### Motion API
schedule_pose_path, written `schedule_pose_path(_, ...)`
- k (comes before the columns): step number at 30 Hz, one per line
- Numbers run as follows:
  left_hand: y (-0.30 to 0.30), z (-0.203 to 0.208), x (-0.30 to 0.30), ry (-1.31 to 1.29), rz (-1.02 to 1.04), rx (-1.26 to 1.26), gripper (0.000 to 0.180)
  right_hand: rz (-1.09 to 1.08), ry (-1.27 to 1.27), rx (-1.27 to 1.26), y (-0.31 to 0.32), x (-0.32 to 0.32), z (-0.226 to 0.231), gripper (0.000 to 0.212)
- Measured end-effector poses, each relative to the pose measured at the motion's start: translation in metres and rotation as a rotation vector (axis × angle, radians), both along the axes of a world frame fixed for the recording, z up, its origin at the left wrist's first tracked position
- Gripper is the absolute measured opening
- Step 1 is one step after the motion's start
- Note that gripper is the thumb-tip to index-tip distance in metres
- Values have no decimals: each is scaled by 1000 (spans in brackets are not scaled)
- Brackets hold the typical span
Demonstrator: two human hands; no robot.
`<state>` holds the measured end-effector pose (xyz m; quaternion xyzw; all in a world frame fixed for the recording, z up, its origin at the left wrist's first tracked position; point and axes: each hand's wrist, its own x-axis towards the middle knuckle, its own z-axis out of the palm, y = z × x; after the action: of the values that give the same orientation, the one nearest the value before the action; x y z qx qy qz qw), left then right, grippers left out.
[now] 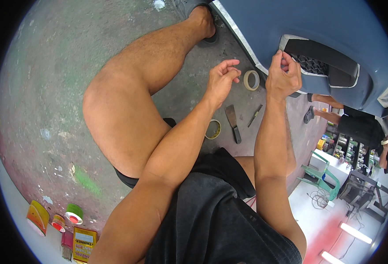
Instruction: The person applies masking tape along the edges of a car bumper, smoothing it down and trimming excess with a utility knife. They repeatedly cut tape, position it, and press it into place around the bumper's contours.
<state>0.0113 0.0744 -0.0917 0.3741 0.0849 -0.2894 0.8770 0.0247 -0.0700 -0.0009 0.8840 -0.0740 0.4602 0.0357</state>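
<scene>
Soft, even daylight is falling across my view, bright enough that nothing is sitting in deep shade. My forearms and bent leg are casting only faint, diffuse shadows onto the concrete floor [40, 88]. The fisheye lens is bending everything toward the rim, and a black ring is closing in around the round picture. The blue car bumper [335, 31] is curving with that distortion and showing a mild sheen rather than hard glare. At the lower right, two tube lights [354, 233] are burning out to pure white. The centre is staying sharp; the cans [70, 220] near the lower left edge are looking softer and stretched.
</scene>
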Motion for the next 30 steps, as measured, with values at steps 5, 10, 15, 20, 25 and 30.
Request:
schedule_pose_path(5,-1,-1,0,-4,0,-4,40,-3,-19,27,2,1,-1,10)
schedule_pose_path(10,0,-1,0,-10,-22,-3,45,-25,-1,14,2,5,-2,10)
schedule_pose_path(15,0,0,0,-3,-5,-7,43,-3,17,-52,3,2,0,6)
schedule_pose_path(20,0,2,-1,4,1,-12,39,6,0,-1,2,-2,-1,8)
schedule_pose_path(25,2,2,-1,-9,-17,0,43,7,-46,0,4,2,0,8)
schedule_pose_path(30,2,2,-1,-21,-18,0,44,-32,-46,-5,6,6,-2,7)
